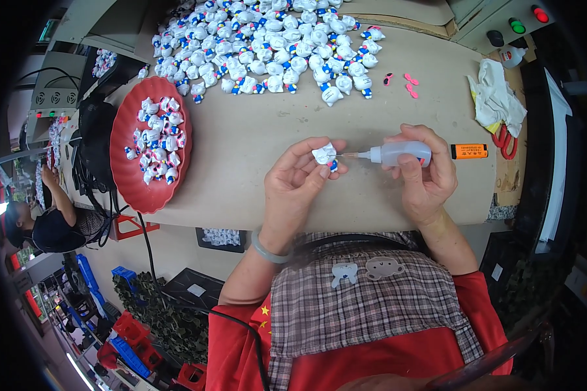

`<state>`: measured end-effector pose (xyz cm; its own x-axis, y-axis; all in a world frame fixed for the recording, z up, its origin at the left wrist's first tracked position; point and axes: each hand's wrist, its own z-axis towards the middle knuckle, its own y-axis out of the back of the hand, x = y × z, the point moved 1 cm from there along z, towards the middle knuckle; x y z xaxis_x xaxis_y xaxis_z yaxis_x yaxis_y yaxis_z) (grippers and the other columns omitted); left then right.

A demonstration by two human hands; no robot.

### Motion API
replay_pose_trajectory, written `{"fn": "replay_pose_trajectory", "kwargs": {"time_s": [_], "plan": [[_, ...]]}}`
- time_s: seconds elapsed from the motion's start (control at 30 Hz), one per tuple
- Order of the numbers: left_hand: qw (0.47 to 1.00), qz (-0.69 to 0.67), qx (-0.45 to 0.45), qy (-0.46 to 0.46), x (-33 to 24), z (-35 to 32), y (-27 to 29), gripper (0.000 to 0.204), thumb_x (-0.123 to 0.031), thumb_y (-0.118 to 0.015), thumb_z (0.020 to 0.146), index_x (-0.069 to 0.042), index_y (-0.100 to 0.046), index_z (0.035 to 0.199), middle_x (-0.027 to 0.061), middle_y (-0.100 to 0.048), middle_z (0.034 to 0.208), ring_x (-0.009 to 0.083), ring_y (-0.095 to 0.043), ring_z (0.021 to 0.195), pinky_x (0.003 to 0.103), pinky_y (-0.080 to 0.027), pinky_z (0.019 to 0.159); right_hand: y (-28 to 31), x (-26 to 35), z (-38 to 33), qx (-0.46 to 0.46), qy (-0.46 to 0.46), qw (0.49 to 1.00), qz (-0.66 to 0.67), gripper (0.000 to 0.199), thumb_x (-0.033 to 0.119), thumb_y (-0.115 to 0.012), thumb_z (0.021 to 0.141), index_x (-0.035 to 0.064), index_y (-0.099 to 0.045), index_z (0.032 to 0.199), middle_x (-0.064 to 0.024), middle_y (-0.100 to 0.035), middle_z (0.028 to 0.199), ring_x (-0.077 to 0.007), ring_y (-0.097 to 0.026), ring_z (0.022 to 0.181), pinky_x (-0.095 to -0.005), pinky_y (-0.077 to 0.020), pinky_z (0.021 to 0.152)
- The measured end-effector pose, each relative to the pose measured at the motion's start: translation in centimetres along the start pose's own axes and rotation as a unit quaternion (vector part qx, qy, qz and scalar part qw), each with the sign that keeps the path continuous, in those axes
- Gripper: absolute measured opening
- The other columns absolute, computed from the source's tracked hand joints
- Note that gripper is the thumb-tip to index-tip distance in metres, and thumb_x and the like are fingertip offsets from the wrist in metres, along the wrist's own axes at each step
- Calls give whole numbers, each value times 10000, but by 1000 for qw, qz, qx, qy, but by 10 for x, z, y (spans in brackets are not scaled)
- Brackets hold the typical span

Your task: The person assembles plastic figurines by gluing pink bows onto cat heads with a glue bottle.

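Between the fingers and thumb of my left hand [295, 179] is a small white-and-blue cat figurine [325, 155], held over the near part of the table. My right hand [427, 169] grips a translucent squeeze bottle [401, 154] lying sideways, its thin nozzle pointing left. The nozzle tip reaches the figurine's right side; whether it touches, I cannot tell. Several small pink pieces [411, 86] lie farther back on the table, one of them with dark lenses like tiny sunglasses.
A big heap of similar figurines [257, 49] covers the table's back. At left, a red scalloped bowl [122, 140] holds several more, some with pink pieces. On the right are an orange-and-black box [469, 151], red-handled scissors [505, 143] and a white cloth [499, 98]. Another person [55, 221] sits far left.
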<state>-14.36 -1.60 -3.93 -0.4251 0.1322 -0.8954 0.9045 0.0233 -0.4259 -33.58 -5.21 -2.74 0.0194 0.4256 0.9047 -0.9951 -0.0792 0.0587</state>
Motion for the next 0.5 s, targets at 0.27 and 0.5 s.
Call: {"fn": "replay_pose_trajectory", "kwargs": {"time_s": [0.27, 0.5], "plan": [[1000, 4, 15, -1, 0, 0, 1, 315, 36, -524, 898, 42, -490, 1211, 205, -578, 1185, 196, -627, 947, 287, -508, 809, 0, -1, 1, 7, -5, 1000, -10, 319, 124, -622, 889, -41, -536, 1149, -151, -639, 926, -139, -638, 713, -211, -511, 578], [1000, -5, 15, -2, 1, -1, 1, 312, 48, -515, 896, 42, -490, 1206, 208, -578, 1180, 197, -628, 939, 289, -510, 806, -1, -1, 1, 6, -7, 1000, -19, 308, 115, -622, 888, -41, -541, 1142, -146, -642, 922, -134, -634, 703, -210, -505, 574]]}}
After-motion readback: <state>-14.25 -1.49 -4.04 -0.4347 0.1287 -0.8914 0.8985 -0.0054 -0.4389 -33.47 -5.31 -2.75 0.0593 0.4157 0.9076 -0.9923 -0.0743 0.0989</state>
